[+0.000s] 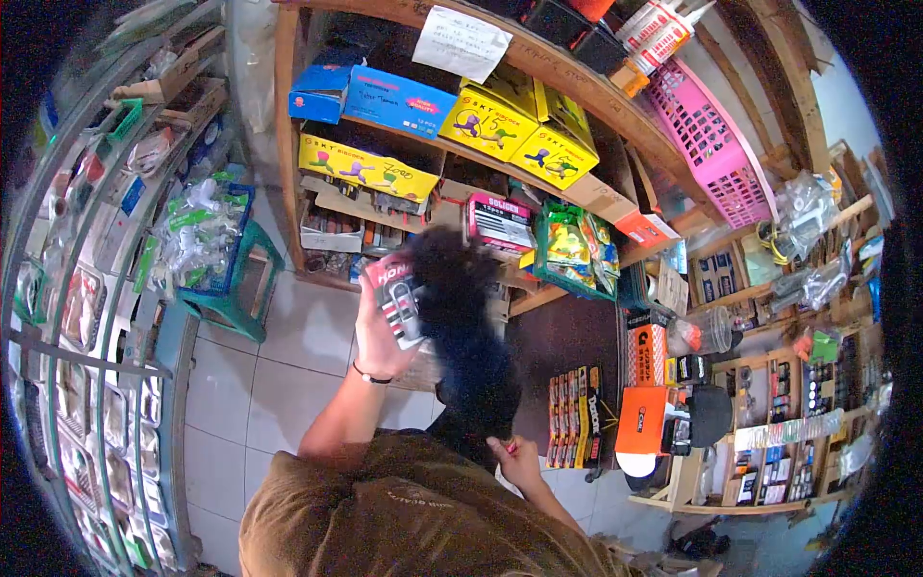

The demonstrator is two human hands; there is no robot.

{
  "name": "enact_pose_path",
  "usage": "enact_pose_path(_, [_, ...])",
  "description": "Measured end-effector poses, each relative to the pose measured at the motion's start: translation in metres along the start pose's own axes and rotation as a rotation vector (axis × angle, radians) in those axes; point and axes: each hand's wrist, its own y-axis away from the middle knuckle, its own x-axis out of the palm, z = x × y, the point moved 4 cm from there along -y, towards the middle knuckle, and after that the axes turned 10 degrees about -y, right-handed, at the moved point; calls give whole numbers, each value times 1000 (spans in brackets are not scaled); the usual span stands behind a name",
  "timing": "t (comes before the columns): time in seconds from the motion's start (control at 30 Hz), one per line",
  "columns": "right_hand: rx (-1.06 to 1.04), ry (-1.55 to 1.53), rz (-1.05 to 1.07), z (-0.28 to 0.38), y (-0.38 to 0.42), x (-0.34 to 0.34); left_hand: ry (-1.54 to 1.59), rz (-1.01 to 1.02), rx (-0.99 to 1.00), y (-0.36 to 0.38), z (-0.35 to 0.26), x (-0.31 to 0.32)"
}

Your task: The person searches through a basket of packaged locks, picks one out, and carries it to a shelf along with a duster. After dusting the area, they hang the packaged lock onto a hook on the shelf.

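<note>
My left hand [380, 332] is raised in front of the shelf, its fingers wrapped round a small red, white and grey box [399, 306] with a padlock picture and partly covered lettering. Against the right side of this box lies a dark, fluffy duster [466, 298], blurred and hiding part of the print. Its lower end runs down toward my right hand [519, 460], which is closed near my waist with a bit of pinkish red showing at the fingers. The handle itself is mostly hidden.
Yellow boxes [495, 120], a blue box [399, 99] and a green basket [577, 252] fill the wooden shelf ahead. A green stool [245, 288] holds bagged goods at left, beside a glass-fronted rack [87, 385]. An orange box [642, 420] sits at right.
</note>
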Motion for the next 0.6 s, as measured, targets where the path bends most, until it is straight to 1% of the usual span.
enact_pose_path(0.03, [-9,12,36,-1,2,4,-59,-18,17,0,-5,16])
enact_pose_path(0.07, [-22,25,72,-2,4,7,-87,101,26,4,-7,42])
enact_pose_path(0.1, [-179,58,51,3,6,7,-55,197,-83,-3,1,24])
enact_pose_path(0.13, [-183,58,47,3,4,5,-24,292,-189,-8,4,17])
enact_pose_path(0.2, [-145,78,31,1,0,0,-16,330,-173,-8,6,13])
enact_pose_path(0.23, [-143,73,31,0,0,2,19,218,-80,-4,3,11])
enact_pose_path(0.27, [-84,6,-7,-4,0,3,53,108,11,-1,-1,10])
enact_pose_path(0.3, [-26,-60,-47,-8,-1,2,-116,-13,86,1,-3,24])
enact_pose_path(0.33, [-29,-64,-51,-9,-1,0,-56,-45,36,-2,0,26])
enact_pose_path(0.4, [-213,93,144,-4,4,3,-116,180,-220,-12,10,22])
enact_pose_path(0.43, [-243,77,97,4,3,0,-60,408,-149,-17,11,23])
enact_pose_path(0.47, [-242,77,97,-2,-1,1,-59,407,-149,-17,14,16])
enact_pose_path(0.53, [32,-13,-20,-24,-9,-1,-124,-68,16,-12,6,9])
enact_pose_path(0.57, [86,25,7,-23,-7,-3,477,459,-107,-16,13,-13])
enact_pose_path(0.6, [86,25,7,-20,-5,-5,477,460,-107,-12,13,2])
